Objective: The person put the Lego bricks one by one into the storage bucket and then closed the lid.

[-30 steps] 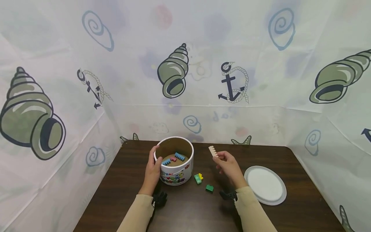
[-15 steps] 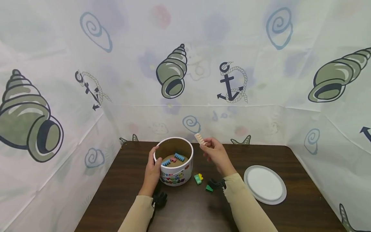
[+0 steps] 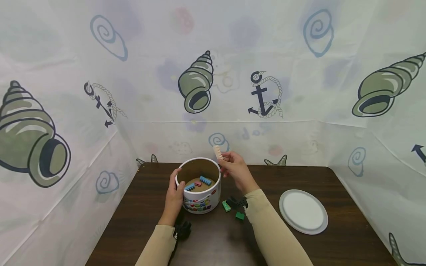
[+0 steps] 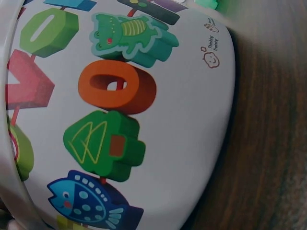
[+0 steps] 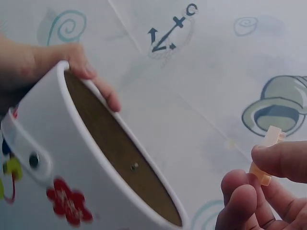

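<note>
The right hand [image 3: 237, 170] pinches a small beige brick [image 3: 217, 152] between the thumb and the fingertips [image 5: 280, 160], and it holds this brick in the air just above the rim of the white tub [image 3: 200, 186], at about 2 o'clock of the opening. The brick is a long, thin piece of hard plastic with studs on one side; I judge it very light and stiff, not fragile, but smooth, so it can slip or turn if only one end is pinched. A safer hold is on the two long flat sides near the middle, where the studs do not push the fingers away. The left hand [image 3: 174, 192] grips the tub at 9 o'clock, with the thumb over the rim and the fingers around the wall, so the tub stays steady on the bench [image 3: 139, 207]. The tub looks like thin card or plastic and is probably light, so it can slide or tip when it is not held. Inside it lie blue bricks [image 3: 205, 180] and a pink brick [image 3: 198, 183]. On the bench at 4 o'clock of the tub lie two green bricks [image 3: 226, 206], and further to the right, well apart, lies a white plate [image 3: 303, 211].
</note>
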Demonstrator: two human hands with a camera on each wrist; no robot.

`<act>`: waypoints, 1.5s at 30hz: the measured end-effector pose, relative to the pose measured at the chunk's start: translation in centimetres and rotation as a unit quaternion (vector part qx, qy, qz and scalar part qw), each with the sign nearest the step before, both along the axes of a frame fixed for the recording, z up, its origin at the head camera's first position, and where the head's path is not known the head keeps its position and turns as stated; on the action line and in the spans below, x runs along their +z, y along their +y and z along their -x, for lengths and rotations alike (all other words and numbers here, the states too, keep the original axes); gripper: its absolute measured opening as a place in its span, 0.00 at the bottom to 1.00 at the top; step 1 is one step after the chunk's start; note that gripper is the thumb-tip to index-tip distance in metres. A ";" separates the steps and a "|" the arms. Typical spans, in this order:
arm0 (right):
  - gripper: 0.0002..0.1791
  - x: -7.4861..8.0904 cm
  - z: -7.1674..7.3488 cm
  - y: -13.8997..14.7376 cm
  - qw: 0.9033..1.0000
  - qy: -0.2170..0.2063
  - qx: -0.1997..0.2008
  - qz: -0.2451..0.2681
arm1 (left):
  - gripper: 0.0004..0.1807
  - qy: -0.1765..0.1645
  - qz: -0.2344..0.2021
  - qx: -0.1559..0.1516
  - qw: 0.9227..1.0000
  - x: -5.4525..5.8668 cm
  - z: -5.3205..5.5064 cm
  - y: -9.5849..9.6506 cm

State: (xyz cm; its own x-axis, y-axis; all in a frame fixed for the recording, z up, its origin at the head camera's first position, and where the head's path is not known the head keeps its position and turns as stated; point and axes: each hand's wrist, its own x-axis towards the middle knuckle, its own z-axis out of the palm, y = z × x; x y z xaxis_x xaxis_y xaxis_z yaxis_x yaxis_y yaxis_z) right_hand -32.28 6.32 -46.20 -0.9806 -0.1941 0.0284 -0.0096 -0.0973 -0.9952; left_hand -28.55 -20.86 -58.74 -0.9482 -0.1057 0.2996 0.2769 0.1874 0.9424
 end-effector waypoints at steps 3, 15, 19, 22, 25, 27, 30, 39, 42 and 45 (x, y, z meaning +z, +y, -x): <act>0.22 0.3 0.1 -1.0 1.000 -0.008 0.019 0.007 | 0.31 0.001 -0.002 -0.004 1.000 0.0 0.0 0.0; 0.21 0.2 0.7 -4.7 0.996 -0.019 0.089 0.022 | 0.31 -0.004 0.010 0.004 1.000 -0.1 0.1 -0.1; 0.20 -0.6 0.8 -5.3 0.995 -0.025 0.100 0.019 | 0.32 -0.005 0.012 0.008 1.000 0.0 0.0 0.0; 0.20 -1.0 0.8 -5.5 0.994 -0.022 0.102 0.013 | 0.31 -0.003 0.010 0.009 1.000 0.1 0.0 0.0; 0.19 -1.3 0.9 -5.6 0.995 -0.005 0.102 -0.012 | 0.31 0.001 0.008 0.011 1.000 0.2 0.1 -0.1; 0.18 -1.5 0.9 -5.7 0.994 0.007 0.101 -0.034 | 0.31 -0.001 0.008 0.009 1.000 0.2 0.1 -0.1; 0.17 -1.6 0.9 -5.8 0.993 0.020 0.099 -0.060 | 0.31 -0.009 0.015 0.010 1.000 0.1 0.2 -0.1; 0.23 -2.0 0.5 -5.9 0.989 0.067 0.085 -0.099 | 0.30 -0.010 0.025 0.017 1.000 -0.2 0.4 0.0; 0.24 -2.1 0.3 -6.0 0.983 0.089 0.081 -0.139 | 0.31 -0.008 0.024 0.019 0.999 -0.2 0.4 0.0; 0.24 -2.1 0.1 -6.1 0.979 0.101 0.074 -0.158 | 0.31 -0.006 0.022 0.015 1.000 -0.2 0.3 0.0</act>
